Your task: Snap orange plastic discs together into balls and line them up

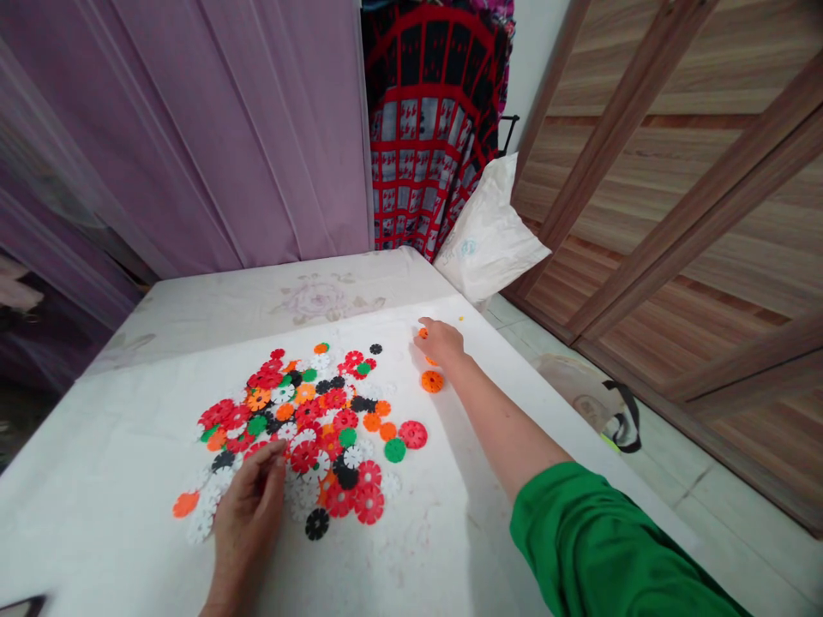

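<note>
The right grip [441, 343] reaches forward over the white surface [411, 557], its index finger and thumb on either side of an orange disc [423, 333]; I cannot tell whether they pinch it or only rest about it. A half-covered orange disc [431, 362] peeps out just under that grip (most of it is hidden by the hand), and a larger orange disc [432, 381] lies flat just on the near side of it.

The left grip [250, 497] has its thumb and fingers drawn close together at the near edge of the disc heap [309, 413]; whether a piece is between them I cannot tell. The heap, in red, white, orange, green and black, spreads ahead of this grip and to its right. To its left lies a lone orange disc [186, 505], and to its right a black disc [317, 524]. Beyond both grips hangs a purple curtain [289, 128]; a white bag [489, 236] stands past the right grip.
</note>
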Available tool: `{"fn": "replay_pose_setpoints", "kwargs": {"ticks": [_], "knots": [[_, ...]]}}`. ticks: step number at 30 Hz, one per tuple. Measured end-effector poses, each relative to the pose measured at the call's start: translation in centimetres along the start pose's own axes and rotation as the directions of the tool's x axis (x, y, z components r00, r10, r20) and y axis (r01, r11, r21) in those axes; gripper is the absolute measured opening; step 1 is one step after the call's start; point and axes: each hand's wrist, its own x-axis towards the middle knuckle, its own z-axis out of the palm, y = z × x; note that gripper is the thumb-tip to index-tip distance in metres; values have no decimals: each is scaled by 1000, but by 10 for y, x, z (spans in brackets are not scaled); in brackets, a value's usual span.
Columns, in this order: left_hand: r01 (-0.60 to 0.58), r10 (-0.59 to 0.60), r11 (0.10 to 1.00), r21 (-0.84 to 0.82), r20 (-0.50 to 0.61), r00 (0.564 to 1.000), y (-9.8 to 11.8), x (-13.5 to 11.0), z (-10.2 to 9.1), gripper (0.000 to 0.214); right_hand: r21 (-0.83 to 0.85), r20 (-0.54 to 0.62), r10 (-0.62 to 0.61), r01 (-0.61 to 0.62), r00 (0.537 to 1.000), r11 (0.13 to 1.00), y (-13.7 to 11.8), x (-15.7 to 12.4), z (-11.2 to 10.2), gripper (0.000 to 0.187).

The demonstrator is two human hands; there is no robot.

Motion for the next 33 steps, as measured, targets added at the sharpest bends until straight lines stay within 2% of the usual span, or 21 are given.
{"fn": "replay_pose_setpoints", "kwargs": {"ticks": [6,12,18,25,29,31,33], "knots": [[2,-2,1000,16,6,1000,-1,0,-1,42,-28,15,15,-14,1000,1000,4,2,1,41],[-6,6,1000,17,-16,1000,-7,-1,1,45,-39,28,35,-34,999,999,1,2,2,46],[15,-15,1000,25,-3,1000,-7,0,1,47,-84,10,39,-38,999,996,-3,4,6,33],[4,-4,1000,25,-8,1000,-5,0,1,45,-89,-7,48,-49,999,995,-12,1,5,34],[-12,12,1000,24,-12,1000,-6,0,1,44,-8,-4,78,-78,997,997,-3,5,-1,44],[-15,15,1000,23,-14,1000,-8,0,1,44,86,-26,107,-104,994,991,11,7,-4,52],[-15,15,1000,23,-10,1000,-9,0,1,45,201,-59,127,-113,990,973,28,5,-5,49]]}}
